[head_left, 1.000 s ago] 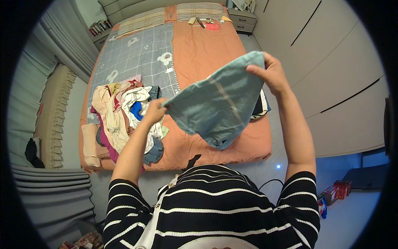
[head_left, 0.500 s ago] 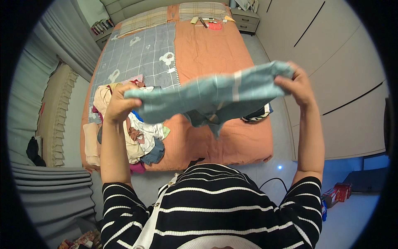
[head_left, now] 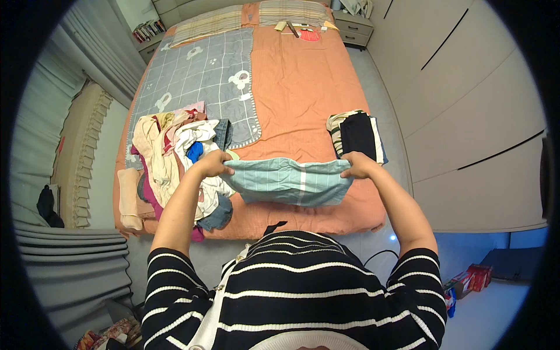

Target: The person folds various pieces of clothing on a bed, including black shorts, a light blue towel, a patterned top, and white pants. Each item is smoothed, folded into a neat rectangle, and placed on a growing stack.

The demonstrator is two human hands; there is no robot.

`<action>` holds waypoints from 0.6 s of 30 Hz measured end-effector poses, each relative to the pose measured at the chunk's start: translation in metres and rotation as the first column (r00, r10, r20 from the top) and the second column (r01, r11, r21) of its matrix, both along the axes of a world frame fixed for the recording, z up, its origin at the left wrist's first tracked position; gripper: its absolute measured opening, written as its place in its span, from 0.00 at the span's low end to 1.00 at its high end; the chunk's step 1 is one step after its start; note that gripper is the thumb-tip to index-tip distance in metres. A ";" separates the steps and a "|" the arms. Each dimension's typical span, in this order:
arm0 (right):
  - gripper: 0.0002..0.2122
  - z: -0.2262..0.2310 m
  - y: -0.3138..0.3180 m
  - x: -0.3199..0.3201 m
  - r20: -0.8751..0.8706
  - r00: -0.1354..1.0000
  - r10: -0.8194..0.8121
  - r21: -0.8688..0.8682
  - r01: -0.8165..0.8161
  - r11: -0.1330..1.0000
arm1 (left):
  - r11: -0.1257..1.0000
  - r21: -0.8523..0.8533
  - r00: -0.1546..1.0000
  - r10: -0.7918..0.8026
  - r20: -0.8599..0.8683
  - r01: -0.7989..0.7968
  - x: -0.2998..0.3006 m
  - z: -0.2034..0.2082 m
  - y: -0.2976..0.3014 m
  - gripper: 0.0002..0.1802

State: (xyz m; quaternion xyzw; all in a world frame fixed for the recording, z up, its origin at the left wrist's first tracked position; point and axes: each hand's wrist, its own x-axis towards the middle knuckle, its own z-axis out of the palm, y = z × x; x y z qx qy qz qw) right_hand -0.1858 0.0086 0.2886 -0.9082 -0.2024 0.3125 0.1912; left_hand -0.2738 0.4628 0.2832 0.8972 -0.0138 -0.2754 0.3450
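Note:
A teal piece of cloth [head_left: 286, 184] with thin white lines and one pale stripe is stretched between my hands over the near part of the bed. My left hand [head_left: 214, 164] pinches its upper left corner, and my right hand [head_left: 359, 165] grips the upper right corner. The cloth hangs down from this taut top edge; what kind of item it is, I cannot tell. Beside my left hand lies a loose heap of clothes [head_left: 157, 151] in cream, white, pink and denim. Just beyond my right hand sits a folded pile of clothes [head_left: 357, 135] with a black piece on top.
The bed [head_left: 303, 99] has an orange cover, with a grey bear-patterned blanket [head_left: 201, 76] on its left half. Small items and a red fan-like thing [head_left: 309, 35] lie near the pillows. Wardrobe doors [head_left: 466, 116] line the right side; curtains [head_left: 76, 262] hang at left.
Both hands have come lower and closer together with the teal cloth, which now hangs smoother and flatter. The folded pile at the right, mostly covered before, now shows.

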 end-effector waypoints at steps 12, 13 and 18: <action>0.06 0.112 0.067 0.082 0.470 0.392 -0.791 0.817 0.147 0.558 | 0.793 -0.544 0.027 0.572 0.820 -0.272 0.069 0.119 -0.013 0.12; 0.06 0.111 0.064 0.069 0.440 0.413 -0.798 0.848 0.103 0.520 | 0.802 -0.533 0.012 0.557 0.831 -0.270 0.052 0.121 -0.019 0.13; 0.08 0.060 0.031 -0.008 0.507 0.464 -0.726 0.825 -0.018 0.565 | 0.916 -0.261 0.032 0.283 0.959 -0.305 -0.042 0.058 -0.034 0.18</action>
